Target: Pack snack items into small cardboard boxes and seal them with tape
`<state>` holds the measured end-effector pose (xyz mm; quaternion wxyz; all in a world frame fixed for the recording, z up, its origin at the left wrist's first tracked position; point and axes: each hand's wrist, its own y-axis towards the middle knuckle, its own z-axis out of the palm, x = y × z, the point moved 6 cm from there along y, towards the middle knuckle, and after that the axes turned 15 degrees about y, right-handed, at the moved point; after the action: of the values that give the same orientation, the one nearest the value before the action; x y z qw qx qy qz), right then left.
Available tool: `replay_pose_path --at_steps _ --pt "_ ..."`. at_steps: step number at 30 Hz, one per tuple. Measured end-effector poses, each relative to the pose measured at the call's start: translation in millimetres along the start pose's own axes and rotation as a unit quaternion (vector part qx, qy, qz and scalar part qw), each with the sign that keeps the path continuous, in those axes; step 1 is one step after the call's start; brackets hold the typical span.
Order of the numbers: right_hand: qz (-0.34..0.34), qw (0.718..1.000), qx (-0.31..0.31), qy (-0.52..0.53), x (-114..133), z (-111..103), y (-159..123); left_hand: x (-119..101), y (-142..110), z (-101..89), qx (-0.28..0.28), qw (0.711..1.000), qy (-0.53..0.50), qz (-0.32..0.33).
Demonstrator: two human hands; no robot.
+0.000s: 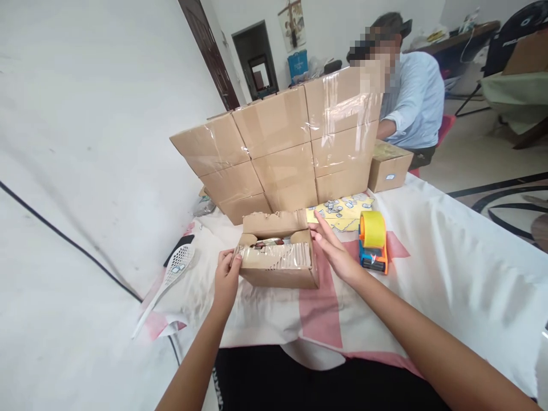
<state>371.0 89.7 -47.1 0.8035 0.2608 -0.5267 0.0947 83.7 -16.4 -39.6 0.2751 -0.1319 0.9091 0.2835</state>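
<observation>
A small cardboard box [278,278] stands on the cloth before me, its top flaps up and partly covered with clear tape. Inside lies something with a red and white pattern, mostly hidden by the front flap. My left hand [226,274] pinches the box's front left corner, thumb on top. At the opposite side, my right hand [331,248] rests against the box with its fingers stretched out and apart. Just right of that hand is an orange and blue tape dispenser [373,260] carrying a yellow roll [373,228].
Taped cardboard boxes [280,148] form a wall behind the small box. A labelled carton [389,171] stands at its right end, near a seated person [413,97]. Yellow patterned paper [342,214] lies by the stack. A white slotted spoon [175,265] is at left, beside the wall.
</observation>
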Motion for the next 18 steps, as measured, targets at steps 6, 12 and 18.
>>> replay_pose_path --at_steps 6,12,18 --pt "-0.161 0.959 0.136 -0.190 21 6 3 -58 -17 -16.2 -0.106 0.974 0.147 0.138" --pt "-0.132 0.931 0.102 -0.326 36 7 4 -109 -28 19.2 0.105 0.886 0.310 0.329" --pt "-0.163 0.883 -0.208 -0.387 84 -78 8 -128 -18 37.0 0.161 0.895 0.329 0.254"
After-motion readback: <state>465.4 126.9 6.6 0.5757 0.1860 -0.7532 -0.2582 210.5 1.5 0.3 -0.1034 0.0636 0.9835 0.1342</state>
